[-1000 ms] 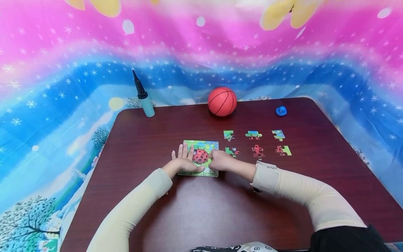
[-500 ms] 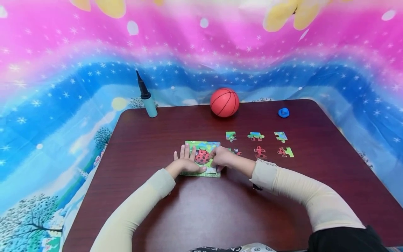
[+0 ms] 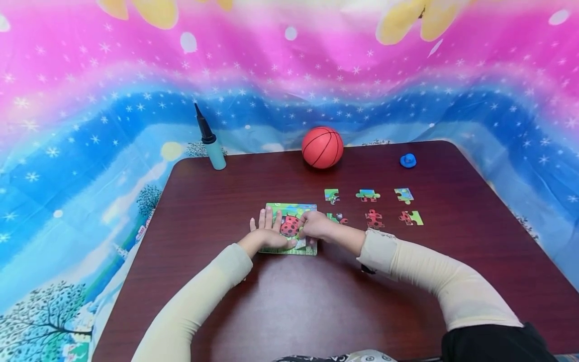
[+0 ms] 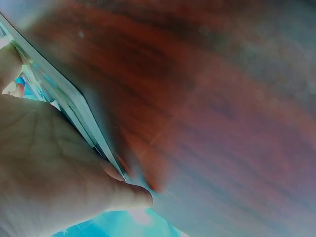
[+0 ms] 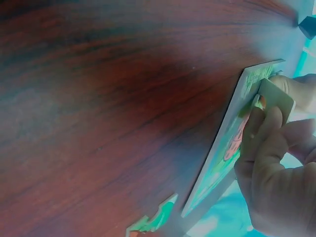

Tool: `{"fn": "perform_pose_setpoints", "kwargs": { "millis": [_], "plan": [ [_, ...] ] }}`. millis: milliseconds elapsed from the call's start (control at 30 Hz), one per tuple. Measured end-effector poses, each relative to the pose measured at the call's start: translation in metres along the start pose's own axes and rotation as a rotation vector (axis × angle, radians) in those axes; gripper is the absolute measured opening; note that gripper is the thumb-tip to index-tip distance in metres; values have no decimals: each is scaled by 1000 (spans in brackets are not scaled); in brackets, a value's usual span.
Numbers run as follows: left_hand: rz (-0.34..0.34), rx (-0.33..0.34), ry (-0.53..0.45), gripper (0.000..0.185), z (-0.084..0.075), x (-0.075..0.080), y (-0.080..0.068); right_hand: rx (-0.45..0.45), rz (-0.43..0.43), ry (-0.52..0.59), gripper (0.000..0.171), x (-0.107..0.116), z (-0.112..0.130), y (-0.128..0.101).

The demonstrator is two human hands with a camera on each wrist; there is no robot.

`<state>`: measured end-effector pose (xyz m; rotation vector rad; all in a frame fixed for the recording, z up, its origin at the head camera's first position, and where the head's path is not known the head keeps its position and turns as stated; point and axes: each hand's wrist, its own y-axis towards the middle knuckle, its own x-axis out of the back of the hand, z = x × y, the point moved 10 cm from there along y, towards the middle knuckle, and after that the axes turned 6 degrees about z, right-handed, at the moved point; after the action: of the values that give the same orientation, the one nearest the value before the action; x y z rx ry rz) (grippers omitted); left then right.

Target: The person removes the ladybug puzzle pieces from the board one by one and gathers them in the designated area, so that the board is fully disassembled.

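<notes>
Lying flat, puzzle board (image 3: 291, 208) (left hand (image 3: 267, 234) pressing), long axis front-to-back.

Glossy wood-grain table (image 3: 289, 301), cardboard puzzle (image 3: 291, 208)

Bright, even light fills the head view, with soft glare on the tabletop (image 3: 294, 301) and fisheye bending at the edges (the backdrop (image 3: 90, 125) curves). Both wrist views are blurred, close and blue-tinted.

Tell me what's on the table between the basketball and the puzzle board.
Nothing: in the head view, only bare dark wood of the table lies between the basketball and the puzzle board. The loose pieces lie off to the right.
</notes>
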<state>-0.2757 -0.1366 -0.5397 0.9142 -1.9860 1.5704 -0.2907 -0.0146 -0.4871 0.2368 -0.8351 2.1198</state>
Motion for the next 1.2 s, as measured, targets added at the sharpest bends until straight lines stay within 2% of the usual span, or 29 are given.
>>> {"fn": "perform_pose_setpoints", "kwargs": {
  "millis": [100, 233, 400, 600, 833, 1200],
  "plan": [
    [-5, -4, -4, 106, -1, 1, -1, 18, 6, 26, 21, -1, 5, -1],
    [-9, -13, -1, 104, -3, 4, -5, 40, 46, 50, 36, -7, 9, -4],
    [-13, -15, -8, 105, -4, 7, -5, 13, 80, 143, 43, -9, 1, -4],
    [1, 2, -7, 105, -1, 4, 2, -40, 104, 246, 40, -7, -20, 1],
    [-8, -1, -14, 106, -1, 0, 5, -85, 113, 310, 24, -6, -39, 0],
    [4, 14, 12, 103, 0, -1, 4, -11, 181, 372, 13, -14, -12, -7]
  ]
}}
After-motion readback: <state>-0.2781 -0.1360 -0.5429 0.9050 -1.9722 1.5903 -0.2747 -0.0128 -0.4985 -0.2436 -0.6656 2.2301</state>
